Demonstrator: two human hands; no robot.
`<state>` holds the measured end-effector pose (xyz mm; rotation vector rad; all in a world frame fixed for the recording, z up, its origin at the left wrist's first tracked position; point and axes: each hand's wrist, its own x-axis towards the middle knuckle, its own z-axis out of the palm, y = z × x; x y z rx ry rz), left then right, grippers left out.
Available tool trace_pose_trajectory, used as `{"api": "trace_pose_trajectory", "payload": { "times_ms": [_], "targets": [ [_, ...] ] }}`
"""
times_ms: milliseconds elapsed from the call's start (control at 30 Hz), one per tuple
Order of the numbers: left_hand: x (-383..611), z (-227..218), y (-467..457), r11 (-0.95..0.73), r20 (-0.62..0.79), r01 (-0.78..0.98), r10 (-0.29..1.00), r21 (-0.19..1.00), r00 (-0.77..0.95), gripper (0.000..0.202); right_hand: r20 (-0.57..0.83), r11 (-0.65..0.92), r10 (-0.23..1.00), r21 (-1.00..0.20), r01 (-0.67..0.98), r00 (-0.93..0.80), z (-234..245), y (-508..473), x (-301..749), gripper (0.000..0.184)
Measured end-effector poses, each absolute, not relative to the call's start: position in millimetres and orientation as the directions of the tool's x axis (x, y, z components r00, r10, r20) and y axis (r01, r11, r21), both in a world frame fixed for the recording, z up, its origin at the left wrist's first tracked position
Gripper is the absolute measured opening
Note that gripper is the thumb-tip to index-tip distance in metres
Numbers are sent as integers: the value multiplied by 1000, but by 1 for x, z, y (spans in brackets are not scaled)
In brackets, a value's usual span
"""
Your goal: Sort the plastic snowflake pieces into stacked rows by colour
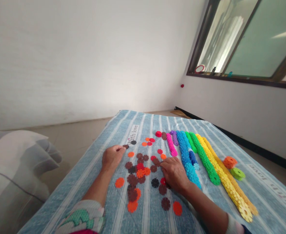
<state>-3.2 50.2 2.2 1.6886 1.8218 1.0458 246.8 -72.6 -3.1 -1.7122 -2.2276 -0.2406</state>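
My left hand (111, 158) pinches a dark brown snowflake disc (126, 147) at its fingertips, just beside a black disc (133, 142) lying on the cloth. On the other side, my right hand (175, 172) has its fingers bent and closed at the edge of a brown snowflake disc (156, 162). Between the hands lies a loose spread of brown, black, red and orange discs, some overlapping, such as an orange disc (141, 173) and a brown disc (132, 179). A red disc (163, 181) is partly covered by my right hand.
Long rows of stacked discs lie to the right: pink (172, 145), blue (184, 151), green (203, 159) and yellow (222, 172). Short orange (230, 162) and lime stacks (237, 174) sit beyond. The striped cloth (89, 182) covers the surface; white sheer fabric (18, 162) stands left.
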Motion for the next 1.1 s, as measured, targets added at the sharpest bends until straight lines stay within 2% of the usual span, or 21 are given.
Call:
{"api": "trace_pose_trajectory", "payload": {
  "times_ms": [133, 233, 300, 400, 500, 600, 767, 967, 1100],
  "targets": [
    [-3, 4, 50, -36, 186, 668, 970, 743, -154, 35, 432, 368, 850, -75, 927, -302, -7, -85, 239, 24],
    [-2, 7, 48, -22, 173, 681, 973, 732, -155, 34, 463, 405, 832, -132, 905, -305, -6, -86, 243, 22],
    [-2, 8, 48, -15, 166, 679, 974, 734, -157, 35, 470, 354, 850, -176, 919, -238, -2, -82, 253, 20],
    [-2, 7, 49, -10, 161, 674, 973, 738, -163, 35, 442, 180, 893, -192, 965, -79, 8, -72, 274, 17],
    [-2, 5, 51, -17, 167, 676, 973, 736, -158, 35, 375, 48, 927, -168, 985, 18, 17, -66, 290, 17],
    [-3, 5, 52, -17, 167, 680, 973, 733, -156, 35, 295, 10, 955, -129, 992, 29, 21, -63, 295, 20],
    [-2, 8, 49, -26, 174, 685, 974, 728, -147, 35, 223, 28, 975, -88, 996, -7, 22, -60, 286, 20],
    [-2, 8, 48, -26, 172, 684, 974, 729, -146, 31, 149, 115, 982, 20, 993, -117, 25, -56, 271, 15],
    [-2, 9, 47, -19, 160, 682, 977, 731, -144, 31, 113, 126, 985, 40, 991, -129, 22, -54, 267, 15]
  ]
}}
